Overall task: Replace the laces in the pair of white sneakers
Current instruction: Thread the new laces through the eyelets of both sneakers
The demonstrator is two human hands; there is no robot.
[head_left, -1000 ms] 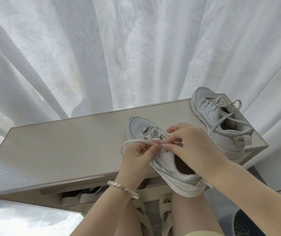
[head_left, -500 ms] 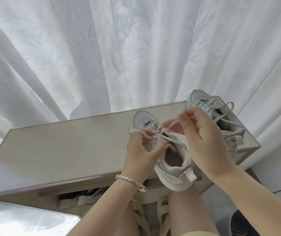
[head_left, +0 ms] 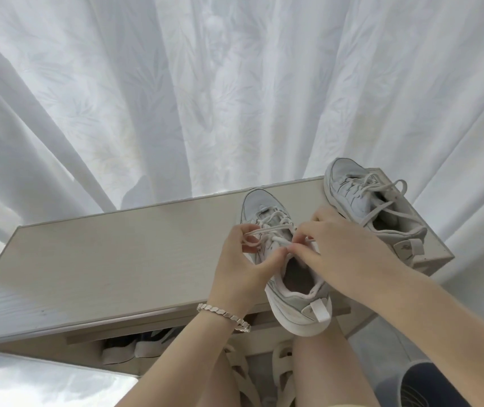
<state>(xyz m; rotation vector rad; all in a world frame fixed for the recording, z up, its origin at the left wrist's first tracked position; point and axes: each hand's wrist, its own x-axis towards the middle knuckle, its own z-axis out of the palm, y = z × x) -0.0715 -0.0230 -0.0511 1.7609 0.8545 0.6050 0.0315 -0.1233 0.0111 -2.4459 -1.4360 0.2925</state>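
Lace (head_left: pixel 267 229) judged soft, flat and light. No stiffness is to be relied on, and slack is expected to flop and twist unless kept taut. It is best taken close to an eyelet or at the tip, pinched between thumb and forefinger. Near sneaker (head_left: pixel 296 309) judged light but bulky, with a yielding padded collar and a firmer sole. It is best steadied at the throat, since the heel overhangs the front edge of the cabinet top (head_left: pixel 117 259) and could tip toward the lap. Left hand (head_left: pixel 243 268) noted curled, a strand of lace caught round the fingers. Right hand (head_left: pixel 343 248) noted pinching lace by the top eyelets, fingertips drawn together; what lies beneath them is hidden. Near sneaker recorded as white with pale grey panels, a scuffed midsole and a pull tab at the heel, toe pointed toward the curtain (head_left: pixel 205 98). Lacing is seen crossed over the lower eyelets. Far sneaker (head_left: pixel 352 198) is set at the right end of the cabinet top, just beyond the right hand, its laces loose. Whether either lace is old or new cannot be told.
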